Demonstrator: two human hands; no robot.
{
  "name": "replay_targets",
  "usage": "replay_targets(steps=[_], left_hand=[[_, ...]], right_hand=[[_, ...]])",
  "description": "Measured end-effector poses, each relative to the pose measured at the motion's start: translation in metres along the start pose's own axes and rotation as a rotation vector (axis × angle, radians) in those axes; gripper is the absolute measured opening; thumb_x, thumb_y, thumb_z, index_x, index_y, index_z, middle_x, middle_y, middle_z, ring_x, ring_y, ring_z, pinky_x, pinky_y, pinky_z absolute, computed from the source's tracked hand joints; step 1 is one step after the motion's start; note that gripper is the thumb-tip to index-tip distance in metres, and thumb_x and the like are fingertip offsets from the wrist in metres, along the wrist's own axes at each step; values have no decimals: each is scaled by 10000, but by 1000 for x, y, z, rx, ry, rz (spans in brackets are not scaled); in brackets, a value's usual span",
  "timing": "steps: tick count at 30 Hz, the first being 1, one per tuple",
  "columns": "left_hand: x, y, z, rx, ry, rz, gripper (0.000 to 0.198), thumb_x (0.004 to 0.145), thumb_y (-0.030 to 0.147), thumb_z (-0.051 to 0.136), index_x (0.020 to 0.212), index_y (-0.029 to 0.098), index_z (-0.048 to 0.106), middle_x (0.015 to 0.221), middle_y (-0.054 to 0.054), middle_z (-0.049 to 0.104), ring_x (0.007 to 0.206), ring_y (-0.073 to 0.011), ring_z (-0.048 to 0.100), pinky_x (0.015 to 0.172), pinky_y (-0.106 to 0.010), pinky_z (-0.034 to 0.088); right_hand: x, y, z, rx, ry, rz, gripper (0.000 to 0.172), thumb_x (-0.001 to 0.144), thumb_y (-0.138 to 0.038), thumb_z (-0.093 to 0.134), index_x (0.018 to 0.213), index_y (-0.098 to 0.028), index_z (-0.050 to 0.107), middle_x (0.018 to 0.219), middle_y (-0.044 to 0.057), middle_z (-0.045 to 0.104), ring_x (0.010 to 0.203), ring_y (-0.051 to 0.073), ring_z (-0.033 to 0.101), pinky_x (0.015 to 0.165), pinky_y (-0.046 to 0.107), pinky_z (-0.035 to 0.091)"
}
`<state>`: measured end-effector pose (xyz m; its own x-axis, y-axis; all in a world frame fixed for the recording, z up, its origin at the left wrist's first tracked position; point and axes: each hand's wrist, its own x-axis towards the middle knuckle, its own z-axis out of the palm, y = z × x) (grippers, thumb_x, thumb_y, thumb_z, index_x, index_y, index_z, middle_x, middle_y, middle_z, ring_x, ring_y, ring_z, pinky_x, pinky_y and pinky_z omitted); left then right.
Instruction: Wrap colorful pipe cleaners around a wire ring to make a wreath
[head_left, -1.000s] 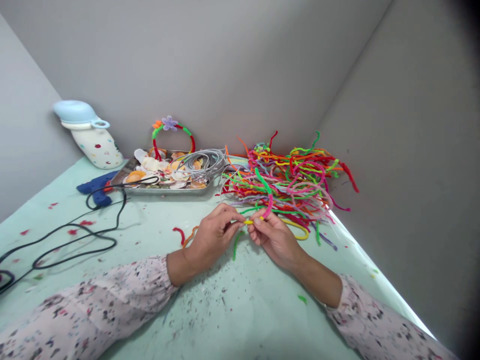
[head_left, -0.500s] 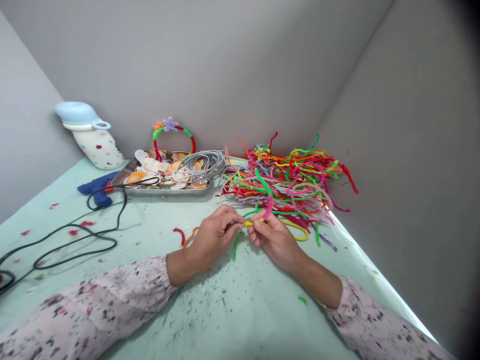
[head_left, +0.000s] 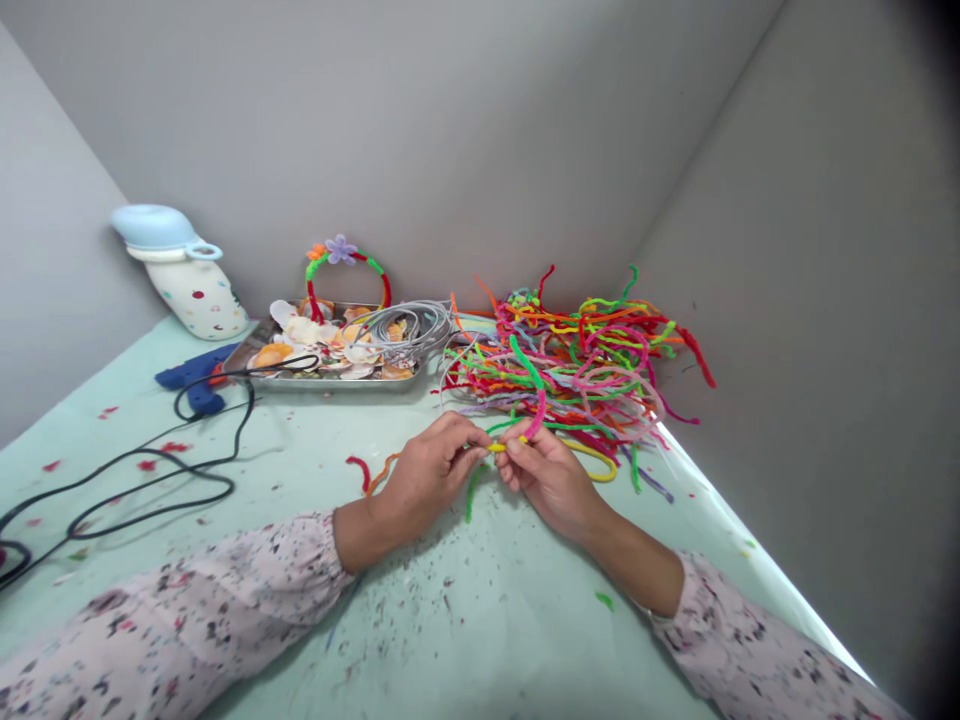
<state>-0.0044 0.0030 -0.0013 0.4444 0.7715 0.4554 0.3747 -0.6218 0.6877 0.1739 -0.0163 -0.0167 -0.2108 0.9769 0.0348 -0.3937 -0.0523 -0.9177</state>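
On my head feed, both hands meet above the pale green tablecloth [head_left: 487,630], their fingertips just short of touching. The left hand [head_left: 420,475] has its thumb and forefinger pinched together on the end of a yellow pipe cleaner [head_left: 498,448]. I see the right hand [head_left: 551,482] gripping it from the other side, thumb pressed against the curled fingers, so the yellow piece bridges the small gap between the hands. A pink stretch [head_left: 538,412] with a green tip [head_left: 526,362] rises from the right fingers; I can't tell how it joins the yellow inside the grip. A yellow loop [head_left: 604,468] pokes out behind that hand.

Below the left fingertips I have a green strand [head_left: 471,495] lying on the cloth, and beside that hand, a red strand [head_left: 361,468] and an orange one [head_left: 382,470]. Beyond the hands spreads a tangled pile of pipe cleaners [head_left: 570,350]. To its left I find a metal tray [head_left: 341,384] of shells [head_left: 360,345], a coil of grey wire [head_left: 412,325] over its right end and a flowered arch [head_left: 374,265] standing at the back. Further left are a blue glue gun [head_left: 187,372], a black cord [head_left: 232,485] and a bottle [head_left: 196,297] leaning in view.
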Motion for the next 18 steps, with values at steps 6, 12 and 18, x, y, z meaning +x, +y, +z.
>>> replay_targets(steps=[6, 12, 18], left_hand=[[0, 3, 1, -7, 15, 6, 88, 879, 176, 567, 927, 177, 641, 892, -41, 619, 839, -146, 577, 755, -262, 459], [-1, 5, -1, 21, 56, 8, 82, 896, 195, 545, 896, 170, 623, 852, -31, 593, 799, -138, 555, 725, -255, 434], [0, 7, -1, 19, 22, -27, 72, 888, 193, 551, 910, 173, 616, 866, -28, 579, 771, -131, 542, 695, -249, 422]], right_hand=[[-1, -1, 0, -16, 6, 4, 142, 808, -312, 687, 863, -193, 633, 695, -4, 647, 581, 94, 562, 506, 191, 425], [1, -5, 1, 62, 85, 30, 247, 781, -411, 688, 845, -173, 674, 664, 16, 637, 538, 103, 559, 444, 190, 404], [6, -6, -1, 148, 213, 14, 238, 761, -404, 706, 769, -171, 658, 598, -12, 590, 483, 81, 525, 403, 170, 380]])
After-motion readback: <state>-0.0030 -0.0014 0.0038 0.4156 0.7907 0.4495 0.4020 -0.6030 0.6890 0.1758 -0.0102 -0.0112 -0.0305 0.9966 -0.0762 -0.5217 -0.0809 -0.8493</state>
